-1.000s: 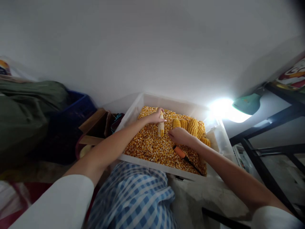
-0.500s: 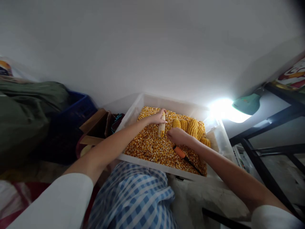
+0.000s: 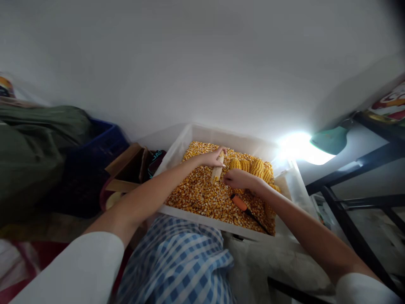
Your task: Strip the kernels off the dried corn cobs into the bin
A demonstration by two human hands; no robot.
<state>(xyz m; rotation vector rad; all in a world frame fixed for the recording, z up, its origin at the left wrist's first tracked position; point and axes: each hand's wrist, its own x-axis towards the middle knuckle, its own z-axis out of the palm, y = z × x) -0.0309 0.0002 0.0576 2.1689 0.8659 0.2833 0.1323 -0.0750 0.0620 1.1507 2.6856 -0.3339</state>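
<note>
One pale, nearly stripped corn cob [image 3: 217, 171].

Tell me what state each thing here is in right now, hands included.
Left hand: closed round the cob's top end.
Right hand: at the cob's lower end, fingers curled.
Cob: nearly bare, held tilted over the kernels.
White tray: filled with loose kernels.
Whole ears: unshelled, piled at the tray's far right.
Orange-handled tool: lying on the kernels, untouched.
Lamp: lit.
</note>
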